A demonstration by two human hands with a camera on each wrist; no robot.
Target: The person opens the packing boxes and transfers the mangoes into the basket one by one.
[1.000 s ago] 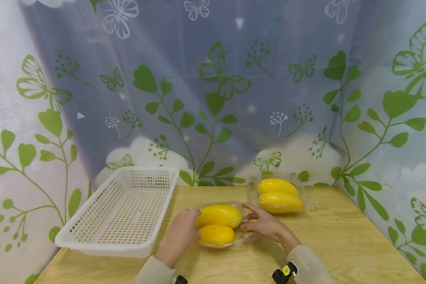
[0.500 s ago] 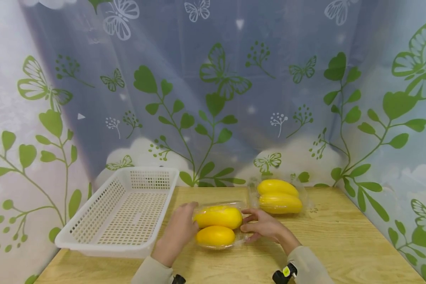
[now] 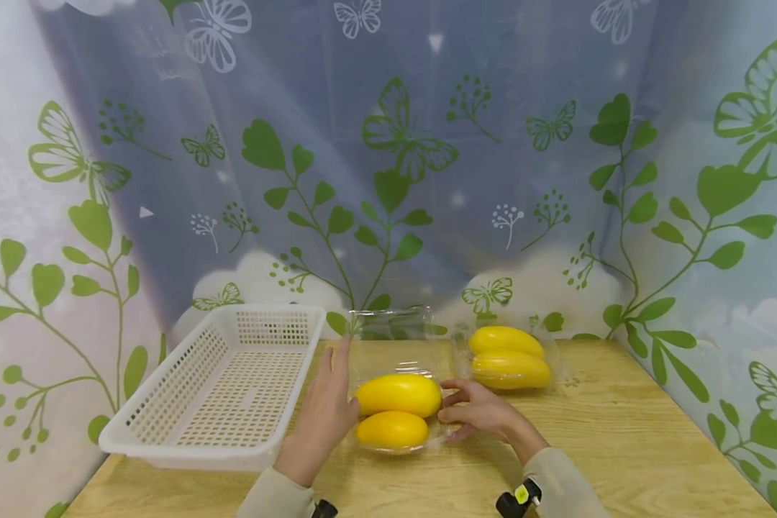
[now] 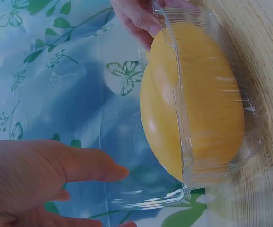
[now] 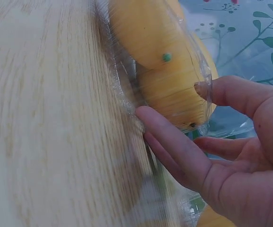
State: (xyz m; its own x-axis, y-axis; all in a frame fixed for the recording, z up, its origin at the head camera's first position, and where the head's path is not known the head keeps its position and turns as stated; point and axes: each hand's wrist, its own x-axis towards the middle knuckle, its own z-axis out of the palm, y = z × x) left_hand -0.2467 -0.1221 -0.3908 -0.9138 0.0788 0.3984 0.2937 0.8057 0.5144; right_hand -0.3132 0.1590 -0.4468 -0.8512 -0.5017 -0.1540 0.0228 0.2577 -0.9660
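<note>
A clear plastic clamshell box (image 3: pixel 395 451) stands on the table with two smooth, long yellow fruits (image 3: pixel 398 396) in its base. Its clear lid (image 3: pixel 391 324) is swung up and back, away from the fruits. Along the box's left side is my left hand (image 3: pixel 324 417), fingers stretched toward the lid; the left wrist view shows its thumb and fingers apart, with nothing between them. At the right end, my right hand (image 3: pixel 482 414) holds the box, one fingertip on the rim and others low against the wall, as the right wrist view (image 5: pixel 250 156) shows.
A white perforated plastic basket (image 3: pixel 275 452) stands at the left of the wooden table (image 3: pixel 634 446). Behind my right hand lies a second clear package with two yellow fruits (image 3: pixel 508 370). A printed curtain (image 3: pixel 414 237) with butterflies and leaves closes off the back and sides.
The lid has swung from over the fruits up and back. My left hand's fingers have gone from curled at the box's left edge to stretched out. The right hand has kept its place.
</note>
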